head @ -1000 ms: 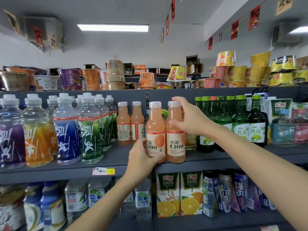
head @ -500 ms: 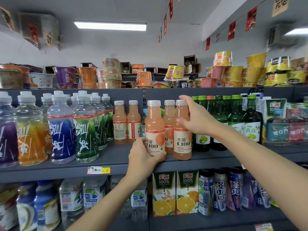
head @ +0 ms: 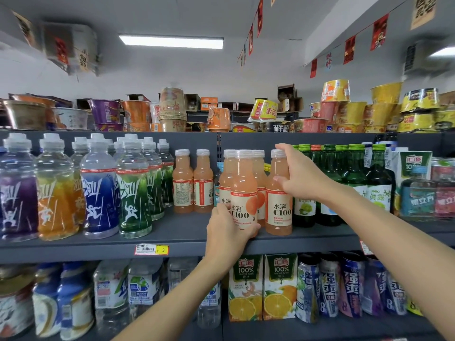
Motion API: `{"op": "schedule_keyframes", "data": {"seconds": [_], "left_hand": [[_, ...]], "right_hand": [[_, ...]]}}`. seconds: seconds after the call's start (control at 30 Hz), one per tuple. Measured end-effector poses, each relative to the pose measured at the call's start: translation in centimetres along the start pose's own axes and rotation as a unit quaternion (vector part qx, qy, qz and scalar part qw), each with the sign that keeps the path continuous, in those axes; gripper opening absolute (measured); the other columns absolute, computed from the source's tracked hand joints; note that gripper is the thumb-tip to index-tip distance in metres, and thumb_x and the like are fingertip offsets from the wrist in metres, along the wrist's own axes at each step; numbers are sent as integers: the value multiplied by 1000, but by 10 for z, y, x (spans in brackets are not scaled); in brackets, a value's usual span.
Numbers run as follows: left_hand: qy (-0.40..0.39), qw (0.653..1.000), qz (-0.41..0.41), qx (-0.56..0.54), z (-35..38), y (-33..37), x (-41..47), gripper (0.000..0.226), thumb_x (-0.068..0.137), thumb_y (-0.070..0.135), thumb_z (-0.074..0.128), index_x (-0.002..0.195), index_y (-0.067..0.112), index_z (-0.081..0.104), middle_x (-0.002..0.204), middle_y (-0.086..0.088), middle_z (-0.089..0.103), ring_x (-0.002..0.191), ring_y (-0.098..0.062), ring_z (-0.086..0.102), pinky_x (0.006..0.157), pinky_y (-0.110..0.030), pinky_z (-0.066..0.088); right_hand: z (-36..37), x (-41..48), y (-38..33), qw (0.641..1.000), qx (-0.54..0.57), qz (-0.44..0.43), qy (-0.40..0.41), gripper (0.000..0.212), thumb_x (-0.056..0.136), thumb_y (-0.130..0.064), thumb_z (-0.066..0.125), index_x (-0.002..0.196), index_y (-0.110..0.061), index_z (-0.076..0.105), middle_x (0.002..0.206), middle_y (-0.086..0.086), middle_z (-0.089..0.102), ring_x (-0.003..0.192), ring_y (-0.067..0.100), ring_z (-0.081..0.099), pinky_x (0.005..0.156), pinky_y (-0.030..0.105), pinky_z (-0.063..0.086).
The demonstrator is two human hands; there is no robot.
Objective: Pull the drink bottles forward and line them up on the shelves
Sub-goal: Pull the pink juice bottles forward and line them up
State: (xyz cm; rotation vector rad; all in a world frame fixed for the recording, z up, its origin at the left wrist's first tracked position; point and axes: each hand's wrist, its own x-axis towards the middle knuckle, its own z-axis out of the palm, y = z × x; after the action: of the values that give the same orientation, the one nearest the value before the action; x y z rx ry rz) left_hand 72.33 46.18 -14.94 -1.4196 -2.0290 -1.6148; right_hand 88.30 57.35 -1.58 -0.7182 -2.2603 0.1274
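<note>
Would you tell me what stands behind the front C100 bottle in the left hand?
Two more peach bottles, caps and shoulders showing; the front bottle and left hand cover much of their lower parts.

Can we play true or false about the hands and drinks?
1. The left hand holds the front pink bottle low down. True.
2. The right hand grips the other pink bottle near its top. True.
3. The front pink bottle is lying down. False: it stands upright.
4. The juice cartons stand lower than the hands. True.
5. The left hand touches the juice cartons. False: it holds the bottle above them.
</note>
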Motion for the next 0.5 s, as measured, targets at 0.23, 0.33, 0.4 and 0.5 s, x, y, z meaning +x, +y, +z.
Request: {"op": "schedule_keyframes", "data": {"seconds": [0.23, 0.33, 0.4, 0.5], "left_hand": [[8, 1000, 8, -1, 2, -1, -1, 69, 68, 52, 85, 116, 24, 45, 113, 5, 51, 106, -15, 55, 85, -29, 48], [5, 1000, 9, -4, 2, -2, -1, 73, 67, 53, 86, 120, 22, 45, 116, 4, 51, 109, -16, 55, 90, -36, 52], [-4, 1000, 7, -11, 1, -5, 1, 81, 64, 57, 86, 124, 21, 44, 120, 4, 52, 114, -15, 54, 94, -39, 52], [-2, 1000, 12, -17, -7, -8, 4, 89, 63, 70, 79, 128, 22, 43, 122, 6, 52, 113, -12, 53, 95, -35, 51]], "right_hand": [[0, 4, 2, 1000, -9, 16, -3, 87, 88, -15, 74, 155, -26, 20, 155, 9, 36, 139, 29, 41, 107, 37, 38], [-1, 4, 3, 1000, -10, 18, -8, 86, 88, -16, 74, 155, -26, 20, 154, 9, 38, 137, 28, 43, 104, 36, 39], [-1, 3, 3, 1000, -17, 15, -11, 87, 88, -20, 74, 155, -25, 20, 156, 8, 36, 139, 28, 41, 105, 36, 38], [-1, -1, -2, 998, -43, -13, 32, 84, 88, -31, 71, 156, -20, 22, 159, 5, 30, 147, 25, 29, 117, 42, 31]]}}
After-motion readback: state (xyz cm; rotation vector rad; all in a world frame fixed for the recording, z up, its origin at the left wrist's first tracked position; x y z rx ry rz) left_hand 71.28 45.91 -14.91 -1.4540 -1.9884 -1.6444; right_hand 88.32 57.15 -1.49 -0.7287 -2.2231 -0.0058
